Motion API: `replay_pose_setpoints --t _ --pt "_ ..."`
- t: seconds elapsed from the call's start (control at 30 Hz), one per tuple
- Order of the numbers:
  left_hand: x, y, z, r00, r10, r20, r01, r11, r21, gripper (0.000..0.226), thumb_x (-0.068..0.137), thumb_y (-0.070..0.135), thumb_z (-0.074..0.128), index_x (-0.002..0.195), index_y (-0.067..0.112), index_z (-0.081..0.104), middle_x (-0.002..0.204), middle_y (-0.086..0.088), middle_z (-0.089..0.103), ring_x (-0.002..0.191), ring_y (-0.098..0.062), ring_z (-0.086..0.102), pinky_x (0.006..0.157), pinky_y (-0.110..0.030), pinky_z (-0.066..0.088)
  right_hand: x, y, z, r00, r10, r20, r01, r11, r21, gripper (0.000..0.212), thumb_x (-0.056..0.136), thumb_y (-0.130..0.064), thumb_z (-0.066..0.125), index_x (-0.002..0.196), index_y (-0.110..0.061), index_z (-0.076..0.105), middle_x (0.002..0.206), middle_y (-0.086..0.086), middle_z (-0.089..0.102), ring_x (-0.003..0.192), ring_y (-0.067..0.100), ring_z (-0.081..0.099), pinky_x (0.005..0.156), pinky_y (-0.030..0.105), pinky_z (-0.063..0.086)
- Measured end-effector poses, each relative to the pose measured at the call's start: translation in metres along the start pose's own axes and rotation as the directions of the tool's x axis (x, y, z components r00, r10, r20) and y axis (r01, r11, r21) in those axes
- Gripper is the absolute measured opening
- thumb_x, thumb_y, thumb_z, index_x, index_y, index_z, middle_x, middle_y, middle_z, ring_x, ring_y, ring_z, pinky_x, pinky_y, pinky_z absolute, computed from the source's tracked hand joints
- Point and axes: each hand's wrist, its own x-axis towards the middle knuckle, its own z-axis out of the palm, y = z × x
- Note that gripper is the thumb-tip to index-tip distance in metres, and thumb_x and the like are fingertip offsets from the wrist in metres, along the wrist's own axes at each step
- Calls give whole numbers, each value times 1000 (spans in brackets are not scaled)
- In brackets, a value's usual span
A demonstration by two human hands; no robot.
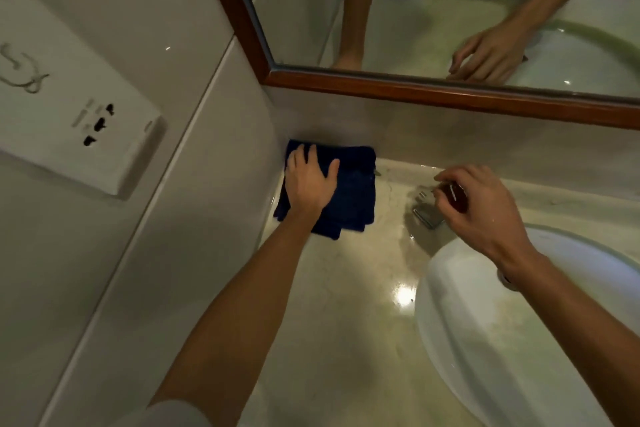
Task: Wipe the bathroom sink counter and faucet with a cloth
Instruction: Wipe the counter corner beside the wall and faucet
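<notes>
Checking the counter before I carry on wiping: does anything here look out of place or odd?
Small items lie loose on the counter behind the sink basin: a shiny metal piece and a dark reddish object in the right hand. The left hand presses the blue cloth flat.

Left hand (311, 184) flat; right hand (485, 208) seemingly pinching.

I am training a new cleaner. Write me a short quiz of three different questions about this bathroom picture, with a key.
1. True or false: the left hand presses flat on the dark blue cloth.
2. Where does the cloth lie? A) in the basin B) in the counter's back left corner C) on the mirror frame
3. Fill in: the right hand holds a small ____-coloured object near the faucet.

Key: 1 true; 2 B; 3 dark red.
</notes>
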Motion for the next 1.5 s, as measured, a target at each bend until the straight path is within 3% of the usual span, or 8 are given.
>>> replay_pose_setpoints --t 0.07,0.2,0.4,0.8,1.03,1.23,1.33,1.5 --pt "10 -15 12 1000 14 4 -15 997 72 69 103 51 44 154 5 39 160 -21 34 147 -37 32 120 -49 30 -2 9 2 999 -41 5 41 999 -23 25 94 -26 67 116 -14 68 118 4 65 108 19 55 86 36 49" --pt "22 -36 20 995 77 -62 -66 985 160 61 105 44 42 153 6 42 159 -21 36 143 -36 39 115 -48 37 -3 17 4 998 -55 4 55 998 8 27 97 -31 63 119 -16 66 121 1 59 111 20 55 84 38 52" --pt "17 -19 45 979 59 -197 -55 998 23 62 100 40 48 146 -2 50 154 -24 44 145 -40 37 121 -49 31 0 6 9 998 -55 15 55 998 -8 22 97 -25 60 114 -13 70 115 0 59 113 19 51 85 36 51" --pt "-24 63 80 975 172 -138 -164 984 68 64 101 47 44 149 4 47 155 -19 42 146 -34 35 120 -46 32 0 6 9 996 -91 19 92 994 -53 23 98 -24 59 115 -12 69 117 2 59 109 22 51 87 38 50" --pt "-10 28 65 953 267 -141 -263 964 45 61 100 46 47 147 7 51 152 -19 46 141 -33 43 116 -42 36 0 8 10 997 -72 6 73 997 -36 21 99 -24 60 114 -13 70 116 1 59 110 20 51 81 33 46" --pt "21 -51 36 963 199 -182 -181 978 107 63 102 45 43 148 4 49 154 -21 44 142 -36 43 116 -48 39 1 8 12 997 -80 -2 79 995 -54 22 99 -24 58 113 -12 69 115 2 59 109 23 51 81 39 50" --pt "25 -50 32 956 218 -195 -193 971 140 58 103 40 43 146 0 51 152 -23 46 141 -38 43 114 -51 40 1 8 12 997 -78 2 78 995 -66 22 100 -24 57 113 -12 69 115 3 58 108 23 51 82 40 49" --pt "18 -40 35 971 184 -153 -177 983 58 66 100 55 43 151 13 48 158 -13 41 148 -33 32 122 -49 27 1 8 12 996 -85 3 85 994 -64 22 100 -25 56 113 -12 68 116 4 58 109 24 51 80 41 51"
